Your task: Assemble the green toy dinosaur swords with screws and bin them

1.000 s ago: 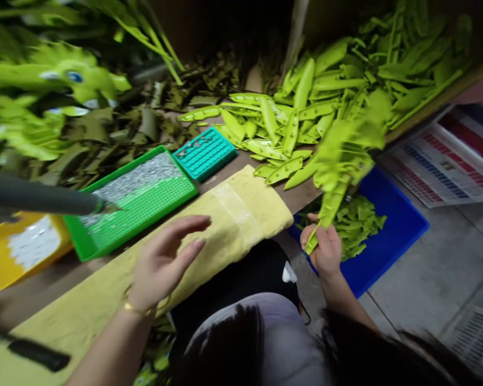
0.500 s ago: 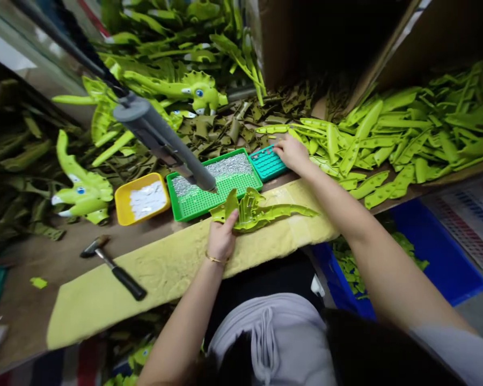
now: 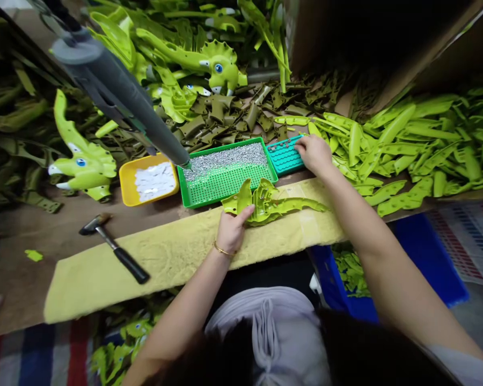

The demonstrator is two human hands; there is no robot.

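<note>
My left hand [image 3: 231,231] grips a lime-green plastic toy shell half [image 3: 264,208] by its left part, thumb on top. The shell's hollow inside faces up, and its long thin tail points right above the yellow padded cloth. My right hand [image 3: 316,155] reaches to a small teal ribbed tray [image 3: 286,156] with a few tiny parts along its far side. Its fingertips are pressed together at the tray's right end; what they pinch is too small to tell. A grey power screwdriver [image 3: 129,102] hangs with its tip over the green tray [image 3: 229,185] of small silvery screws.
A yellow bin [image 3: 148,179] of white pieces and a hammer [image 3: 115,249] are at left. A dinosaur-head toy part [image 3: 82,163] lies beyond them. Lime-green pieces [image 3: 402,145] pile up at right, dark olive pieces [image 3: 241,112] behind. A blue crate [image 3: 430,262] stands below the table edge.
The screwdriver has swung left and away from the shell, over the green tray. My view has shifted slightly. Both hands keep nearly the same places relative to the shell and the teal tray.
</note>
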